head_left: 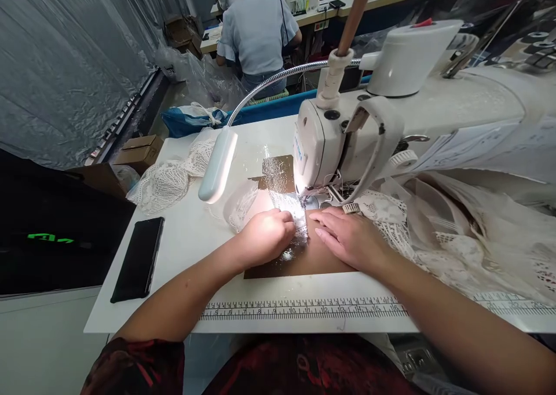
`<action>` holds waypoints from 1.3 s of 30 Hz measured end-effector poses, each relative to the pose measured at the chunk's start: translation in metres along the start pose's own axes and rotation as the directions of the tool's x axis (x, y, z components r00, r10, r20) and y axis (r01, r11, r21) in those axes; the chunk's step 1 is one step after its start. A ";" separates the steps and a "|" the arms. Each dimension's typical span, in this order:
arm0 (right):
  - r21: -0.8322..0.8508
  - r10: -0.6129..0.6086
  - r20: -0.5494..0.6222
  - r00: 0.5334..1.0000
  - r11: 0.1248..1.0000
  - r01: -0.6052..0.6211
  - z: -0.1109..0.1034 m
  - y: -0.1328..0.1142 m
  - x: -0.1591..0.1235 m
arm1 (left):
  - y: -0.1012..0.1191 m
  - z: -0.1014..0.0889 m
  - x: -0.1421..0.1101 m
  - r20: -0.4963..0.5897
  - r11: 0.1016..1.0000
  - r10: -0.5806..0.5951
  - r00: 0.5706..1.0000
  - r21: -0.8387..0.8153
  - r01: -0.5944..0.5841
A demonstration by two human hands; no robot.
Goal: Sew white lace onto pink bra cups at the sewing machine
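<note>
A white sewing machine point(321, 146) stands over the table, its needle area lit brightly. Under the presser foot runs a strip of white lace point(299, 218), reaching toward me. My left hand point(269, 236) is closed on this lace, just left of the needle, fingers curled in. Flat beside the lace lies my right hand point(354, 236), fingers stretched toward the needle over a brown plate point(330, 259). Its thumb is a little apart from the fingers. Sheer fabric with lace point(460, 238) is heaped to the right of that hand.
A lamp point(218, 163) on a bendable neck hangs left of the machine. More lace point(167, 180) lies at the table's left edge, above a black phone point(138, 259). A printed ruler point(304, 310) runs along the front edge. Another person point(256, 30) sits beyond the table.
</note>
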State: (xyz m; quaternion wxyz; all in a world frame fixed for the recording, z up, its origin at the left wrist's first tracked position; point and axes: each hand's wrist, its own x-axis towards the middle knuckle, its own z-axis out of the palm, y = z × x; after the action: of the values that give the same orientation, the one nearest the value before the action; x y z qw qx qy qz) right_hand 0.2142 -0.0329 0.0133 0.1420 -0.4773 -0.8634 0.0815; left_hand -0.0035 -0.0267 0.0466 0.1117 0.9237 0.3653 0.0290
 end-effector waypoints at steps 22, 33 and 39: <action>0.038 -0.333 -0.178 0.926 0.938 0.345 0.009 0.001 -0.003 | -0.011 0.013 0.003 -0.150 0.991 0.122 0.981 -0.028 -0.127; -0.031 -0.309 -0.189 0.932 0.950 0.309 0.012 0.000 -0.003 | -0.013 0.022 0.005 -0.137 0.970 0.165 0.977 0.200 -0.136; -0.043 -0.292 -0.204 0.934 0.956 0.290 0.013 -0.001 -0.002 | -0.012 0.020 0.007 -0.129 0.978 0.117 0.985 0.189 -0.092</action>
State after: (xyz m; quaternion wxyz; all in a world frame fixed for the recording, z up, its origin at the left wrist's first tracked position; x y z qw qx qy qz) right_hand 0.2107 -0.0349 0.0013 0.2390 -0.3510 -0.9054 0.0041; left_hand -0.0037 -0.0169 0.0239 -0.0010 0.9438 0.3241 0.0655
